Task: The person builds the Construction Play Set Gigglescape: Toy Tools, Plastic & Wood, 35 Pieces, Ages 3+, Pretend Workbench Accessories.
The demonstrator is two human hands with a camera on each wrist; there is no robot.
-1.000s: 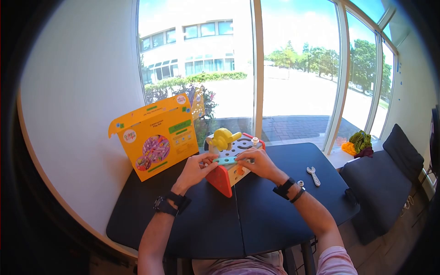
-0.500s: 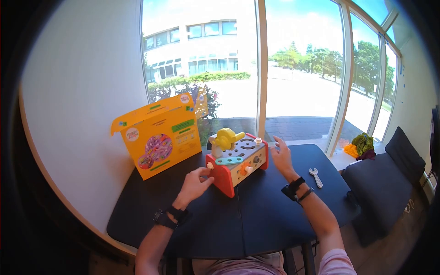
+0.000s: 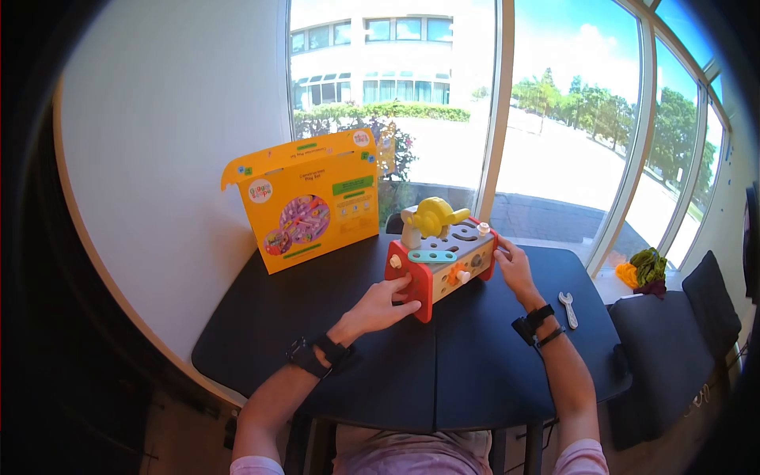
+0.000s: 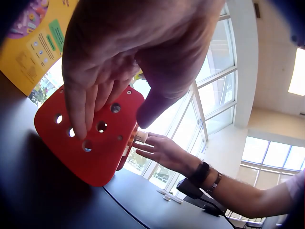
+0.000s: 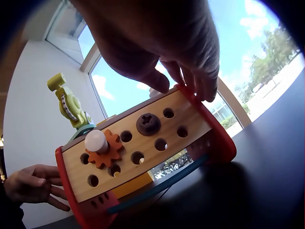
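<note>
A toy workbench (image 3: 440,293) with red end panels stands on the black table. My left hand (image 3: 380,307) lies against its left panel (image 4: 90,162), fingers extended over the holes and thumb by the front edge. At the far end, the fingers of my right hand (image 3: 516,271) touch the other red panel (image 5: 217,131) near its top. A turquoise strip with holes (image 3: 432,256) lies across the top, beside a yellow piece (image 3: 434,215) on a pale post. On the wooden front sit an orange gear (image 5: 113,151) with a white bolt (image 5: 96,141) and a dark screw (image 5: 148,124).
A yellow play-set box (image 3: 257,222) stands at the back left, near the wall. The white toy wrench (image 3: 568,310) lies on the table (image 3: 380,380) to the right. Beyond that side is a dark chair (image 3: 673,324).
Both hands have let go of the turquoise strip, which stays on the workbench. They have moved to the bench's two red ends. The head view has turned left.
</note>
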